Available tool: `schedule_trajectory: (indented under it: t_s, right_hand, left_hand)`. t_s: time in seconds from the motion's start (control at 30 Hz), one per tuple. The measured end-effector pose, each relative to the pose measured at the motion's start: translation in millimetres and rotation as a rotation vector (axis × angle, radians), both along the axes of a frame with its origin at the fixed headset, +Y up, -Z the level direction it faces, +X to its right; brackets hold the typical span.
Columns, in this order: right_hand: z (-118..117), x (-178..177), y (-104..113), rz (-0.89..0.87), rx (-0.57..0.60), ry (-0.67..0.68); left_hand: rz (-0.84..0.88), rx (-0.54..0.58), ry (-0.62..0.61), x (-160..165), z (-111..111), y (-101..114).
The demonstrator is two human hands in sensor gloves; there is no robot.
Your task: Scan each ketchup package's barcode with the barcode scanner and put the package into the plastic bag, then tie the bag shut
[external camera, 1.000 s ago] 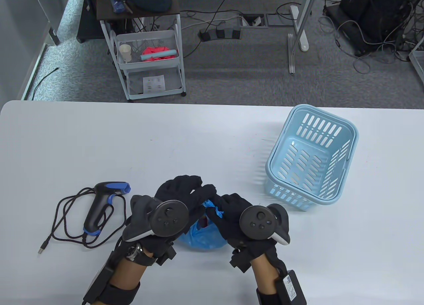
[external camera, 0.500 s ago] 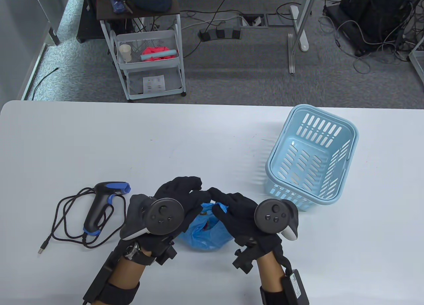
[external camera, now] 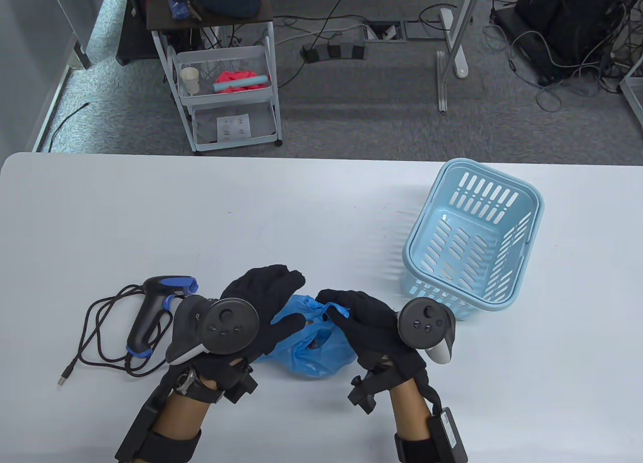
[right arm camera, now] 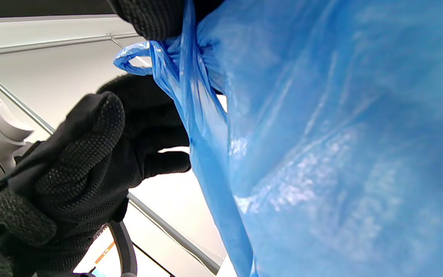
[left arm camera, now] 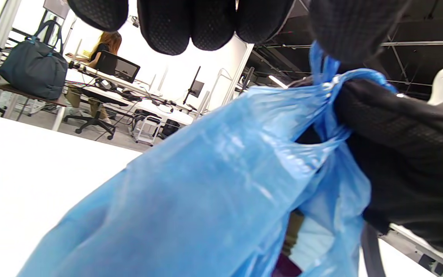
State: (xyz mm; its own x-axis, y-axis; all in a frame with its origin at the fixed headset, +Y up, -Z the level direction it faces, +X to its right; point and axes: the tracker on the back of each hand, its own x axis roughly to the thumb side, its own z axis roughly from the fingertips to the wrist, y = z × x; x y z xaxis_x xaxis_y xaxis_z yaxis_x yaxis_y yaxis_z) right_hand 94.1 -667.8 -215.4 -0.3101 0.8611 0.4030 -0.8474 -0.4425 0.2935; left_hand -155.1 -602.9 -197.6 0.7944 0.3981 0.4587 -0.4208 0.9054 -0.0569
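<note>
Both hands drew apart since 1 s ago. Right hand [external camera: 369, 322] pinched bag [external camera: 314, 350] handles to hold the top gathered; left hand [external camera: 261, 307], fingers relaxed, lay w/ thumb on bag. Bag sat on surface [external camera: 301, 216] near edge, betw. hands. Scanner [external camera: 155, 312] left, basket [external camera: 472, 242] far right.

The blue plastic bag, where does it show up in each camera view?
Table view: blue plastic bag lies low centre, between both hands.
Left wrist view: fills the centre and bottom.
Right wrist view: fills the right side.
Shared landmark: its twisted top.
</note>
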Motion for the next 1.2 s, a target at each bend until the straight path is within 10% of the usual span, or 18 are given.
schedule_trajectory:
  t_s: [0.47, 0.97, 1.2]
  right_hand:
    - [1.7, -5.2, -0.5, -0.006, 0.002, 0.021]
    - [-2.5, -2.3, -1.8, -0.034, -0.06, 0.212]
    - [1.4, -5.5, 2.3, 0.087, 0.022, 0.082]
  left_hand:
    - [-0.167, -0.152, -0.038, 40.1, -12.4, -36.8]
    - [0.004, -0.288, -0.063, 33.2, -30.7, -43.5]
    - [0.091, -0.4, -0.129, 25.8, -35.3, -45.4]
